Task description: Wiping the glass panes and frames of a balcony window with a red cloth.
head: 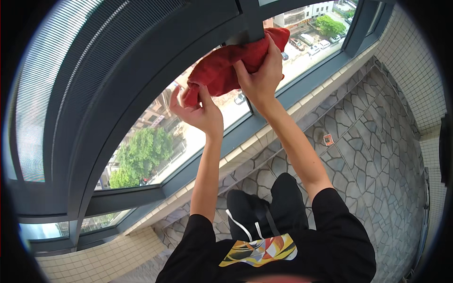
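A red cloth point(221, 69) stretches between both my hands in front of the window. My left hand point(203, 111) pinches its lower left end between thumb and fingers. Higher up and to the right, my right hand point(263, 76) grips the cloth with the thumb on its near side; some of those fingers are hidden. The cloth's upper edge lies against or just in front of the dark grey window frame point(247, 21), where a vertical bar meets the horizontal rail. Whether it presses on the metal I cannot tell.
Below the glass runs a tiled sill point(244, 143). Behind it lies a stone-patterned floor point(368, 141) with a small square floor drain point(328, 139). A tiled wall point(410, 67) rises at right. A ribbed panel point(46, 92) fills the upper left. Trees point(141, 155) and parked cars show far below outside.
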`<state>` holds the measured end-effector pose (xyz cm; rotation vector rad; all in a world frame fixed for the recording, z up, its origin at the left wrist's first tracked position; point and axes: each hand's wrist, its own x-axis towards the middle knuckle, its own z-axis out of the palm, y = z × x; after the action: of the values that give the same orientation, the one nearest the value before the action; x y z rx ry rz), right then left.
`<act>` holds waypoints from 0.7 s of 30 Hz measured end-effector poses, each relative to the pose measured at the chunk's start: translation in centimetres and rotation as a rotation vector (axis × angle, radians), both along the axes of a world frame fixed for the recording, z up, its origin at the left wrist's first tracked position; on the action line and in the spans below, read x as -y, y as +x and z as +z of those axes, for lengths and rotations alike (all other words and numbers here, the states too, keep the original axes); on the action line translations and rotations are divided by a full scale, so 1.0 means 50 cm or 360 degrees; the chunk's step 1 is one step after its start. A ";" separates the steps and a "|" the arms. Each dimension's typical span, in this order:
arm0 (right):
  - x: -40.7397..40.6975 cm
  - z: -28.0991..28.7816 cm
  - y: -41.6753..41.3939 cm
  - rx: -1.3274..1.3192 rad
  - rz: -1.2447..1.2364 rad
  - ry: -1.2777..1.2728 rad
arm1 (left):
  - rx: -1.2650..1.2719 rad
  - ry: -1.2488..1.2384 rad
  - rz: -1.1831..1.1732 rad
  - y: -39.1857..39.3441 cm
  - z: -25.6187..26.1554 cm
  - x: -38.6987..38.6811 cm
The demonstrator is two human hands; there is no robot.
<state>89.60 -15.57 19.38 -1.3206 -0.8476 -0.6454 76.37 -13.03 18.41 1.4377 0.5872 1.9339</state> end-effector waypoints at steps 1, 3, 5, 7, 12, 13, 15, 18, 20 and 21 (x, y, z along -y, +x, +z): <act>0.014 0.003 0.010 -0.0020 0.0018 -0.0053 | 0.0046 0.0078 -0.0030 0.015 -0.015 -0.020; 0.014 -0.003 0.025 -0.0014 0.0043 -0.0064 | -0.0182 0.0391 0.0120 0.021 -0.034 -0.057; 0.012 -0.007 0.041 -0.0030 0.0075 0.0168 | -0.0379 0.0690 0.0282 0.040 -0.046 -0.075; 0.006 -0.014 0.041 0.0000 0.0120 0.0220 | -0.0169 0.1249 0.0672 0.055 -0.063 -0.090; -0.003 -0.018 0.043 0.0059 0.0005 0.0123 | -0.0886 0.1708 0.1710 0.022 -0.138 -0.095; -0.003 -0.016 0.042 0.0079 0.0026 0.0149 | -0.1096 0.1690 0.1748 0.026 -0.148 -0.070; 0.000 -0.007 0.037 0.0004 0.0003 0.0009 | -0.0748 0.1992 0.1829 0.040 -0.186 -0.052; -0.014 -0.013 0.052 0.0062 -0.0061 0.0093 | -0.0938 0.1648 0.0555 0.070 -0.202 0.010; -0.013 -0.008 0.047 0.0039 -0.0008 0.0073 | -0.0930 0.1412 0.0295 0.085 -0.177 0.017; -0.009 -0.011 0.045 0.0008 0.0037 0.0042 | -0.0791 0.1270 0.0164 0.096 -0.161 0.012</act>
<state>91.83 -15.11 18.85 -1.2840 -0.8548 -0.6400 81.18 -13.61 10.36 2.4640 0.0657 1.9860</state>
